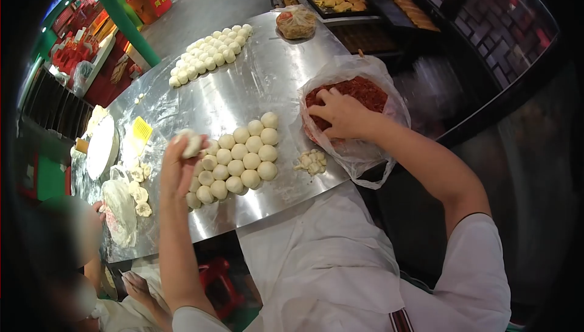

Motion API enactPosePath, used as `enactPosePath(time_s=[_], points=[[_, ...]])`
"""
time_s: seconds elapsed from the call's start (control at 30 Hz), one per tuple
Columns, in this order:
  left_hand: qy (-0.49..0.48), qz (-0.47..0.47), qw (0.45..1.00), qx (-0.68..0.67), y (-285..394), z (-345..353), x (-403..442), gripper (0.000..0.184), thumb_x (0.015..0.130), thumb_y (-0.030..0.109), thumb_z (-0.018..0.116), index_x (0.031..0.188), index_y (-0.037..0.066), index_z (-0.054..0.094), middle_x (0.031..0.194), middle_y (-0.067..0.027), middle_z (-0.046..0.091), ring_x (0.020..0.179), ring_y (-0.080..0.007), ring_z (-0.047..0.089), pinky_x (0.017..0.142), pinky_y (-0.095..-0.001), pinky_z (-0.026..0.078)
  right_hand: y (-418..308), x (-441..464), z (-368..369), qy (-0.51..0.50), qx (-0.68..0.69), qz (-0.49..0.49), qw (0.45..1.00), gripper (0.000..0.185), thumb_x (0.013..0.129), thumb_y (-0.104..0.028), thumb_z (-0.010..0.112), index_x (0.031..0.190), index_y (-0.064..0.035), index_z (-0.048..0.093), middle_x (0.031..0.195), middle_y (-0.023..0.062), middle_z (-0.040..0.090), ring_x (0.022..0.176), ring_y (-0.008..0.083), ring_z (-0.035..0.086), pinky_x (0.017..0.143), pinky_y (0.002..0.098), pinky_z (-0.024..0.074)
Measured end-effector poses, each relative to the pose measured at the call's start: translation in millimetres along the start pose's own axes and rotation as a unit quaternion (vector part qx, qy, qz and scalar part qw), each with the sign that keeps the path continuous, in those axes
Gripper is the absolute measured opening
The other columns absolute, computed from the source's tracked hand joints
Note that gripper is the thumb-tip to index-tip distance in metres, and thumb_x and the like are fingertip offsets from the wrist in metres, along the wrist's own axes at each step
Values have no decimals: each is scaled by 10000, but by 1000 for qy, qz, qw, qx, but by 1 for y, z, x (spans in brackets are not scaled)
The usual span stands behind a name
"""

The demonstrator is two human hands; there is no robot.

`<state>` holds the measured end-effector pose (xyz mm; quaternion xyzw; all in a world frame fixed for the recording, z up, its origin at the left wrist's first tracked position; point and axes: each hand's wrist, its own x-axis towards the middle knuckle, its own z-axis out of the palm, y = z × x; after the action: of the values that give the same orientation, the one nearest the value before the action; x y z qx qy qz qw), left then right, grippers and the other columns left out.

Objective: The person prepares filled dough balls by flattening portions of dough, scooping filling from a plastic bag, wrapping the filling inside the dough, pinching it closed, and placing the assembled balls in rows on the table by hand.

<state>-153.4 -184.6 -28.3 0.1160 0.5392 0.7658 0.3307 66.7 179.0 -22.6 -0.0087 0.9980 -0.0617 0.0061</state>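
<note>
Across the metal table [267, 85], work that seems well under way is spread out. At its near right edge a plastic bag [395, 97] is set, opened wide around red filling [368, 91], of which plenty is left. Towards the far side, a far batch of dough balls [210, 58] is laid out in close rows; nearer, a smaller near batch [235, 167] is ranged. Many balls thus appear to be shaped, though whether any has been filled cannot be told. The right hand [336, 113] is placed in the filling, fingers bent; whether any is gripped cannot be seen. By the left hand [176, 164] a dough piece [191, 143] is held in curled fingers at the near batch's left edge, and is judged unfinished. Pale scraps [312, 161] are left between the near batch and the bag
</note>
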Motion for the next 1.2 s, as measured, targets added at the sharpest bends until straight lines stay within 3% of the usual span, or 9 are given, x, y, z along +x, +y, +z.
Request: enactPosePath(time_s=[0.17,0.3,0.4,0.5,0.73,0.8,0.9,1.07,1.2], points=[[-144,-37,987,58,-19,130,5,456,983,215,639,1332,-44,503,1127,-199,680,1029,-239,676,853,-303,539,17,-31,-15,-3,-40,-41,998,210,818,-162,725,1012,-142,648,1086,61,588,1008,284,599,826,437,526],[-215,-63,973,52,-43,193,19,442,978,229,661,1305,-46,546,1157,-171,684,1047,-206,669,910,-325,525,59,-58,-21,-28,6,46,999,170,845,-171,709,1003,-113,681,1111,49,624,1120,266,599,870,423,522],[-238,-67,968,43,-61,223,35,450,977,240,666,1312,-40,557,1183,-130,681,1070,-186,654,947,-327,508,53,-71,-24,39,50,64,996,170,838,-139,710,998,-91,677,1059,77,630,1101,290,612,874,435,519],[-248,-67,965,50,-81,245,44,431,966,248,686,1283,-29,592,1174,-74,667,1078,-153,625,991,-319,466,54,-69,-15,-12,59,107,992,216,801,-122,749,989,-66,658,1017,91,627,1034,311,630,873,435,508],[-245,-113,955,125,-110,256,54,425,981,280,670,1286,-7,597,1167,-63,665,1088,-137,611,992,-327,452,51,-66,-25,118,220,42,967,191,823,-33,706,996,-47,627,991,118,603,968,321,629,830,422,494],[-268,-137,951,69,-118,264,54,385,995,284,652,1264,13,603,1146,-49,669,1086,-140,614,961,-319,469,43,-59,-23,188,252,-4,949,182,835,-8,686,1000,-42,618,978,114,592,944,322,619,825,408,487],[-291,-123,949,-12,-127,276,53,310,1006,261,633,1219,37,611,1101,-25,669,1028,-125,619,890,-297,484,30,-55,-26,168,284,24,944,191,839,-8,688,1017,-24,619,986,113,588,951,319,615,850,406,485],[-243,-94,965,15,-135,262,71,213,1001,204,619,1157,59,626,1035,-16,668,917,-111,617,751,-276,492,44,-56,-36,187,300,-37,935,274,840,-23,695,1108,-14,635,1032,122,606,967,329,626,866,408,499],[-209,-59,976,3,-133,261,69,203,963,115,612,1146,28,613,976,-41,660,819,-118,623,641,-259,487,55,-55,-14,144,175,53,973,264,823,-63,724,1080,-37,665,1052,125,622,1003,316,637,842,428,516]])
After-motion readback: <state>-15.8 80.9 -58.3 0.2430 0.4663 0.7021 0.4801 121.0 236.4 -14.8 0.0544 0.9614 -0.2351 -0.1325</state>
